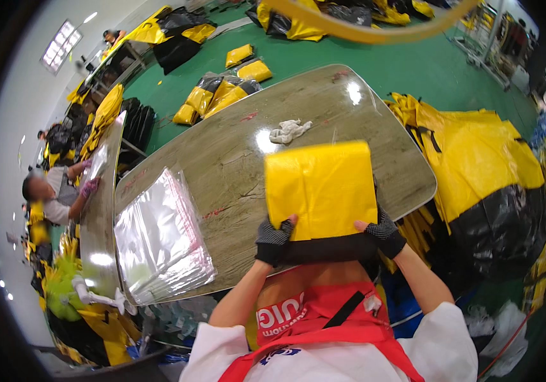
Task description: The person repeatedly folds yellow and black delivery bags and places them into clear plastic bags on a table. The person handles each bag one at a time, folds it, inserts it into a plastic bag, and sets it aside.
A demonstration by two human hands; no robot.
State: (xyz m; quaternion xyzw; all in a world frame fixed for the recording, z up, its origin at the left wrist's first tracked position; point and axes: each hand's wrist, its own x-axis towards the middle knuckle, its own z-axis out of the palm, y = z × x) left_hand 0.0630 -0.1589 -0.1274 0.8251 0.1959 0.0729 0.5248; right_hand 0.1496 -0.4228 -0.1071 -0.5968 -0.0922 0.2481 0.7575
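Grasping with left hand [274, 239] and right hand [384, 234] a folded sheet [320, 191], placed between the fingers at the near edge of a table [234, 159]. Pressing the bare thumb tips on its upper face, with the other fingers, in dark gloves, mostly hidden; cannot tell how strongly bent. Looking almost square, bright yellow and slightly shiny beyond the thumbs, with faint creases; black in a band nearer than the thumbs. Seeing also a stack of clear bags [161, 239] left of the left fingers, and a crumpled white cloth [290, 131] farther beyond the fingers.
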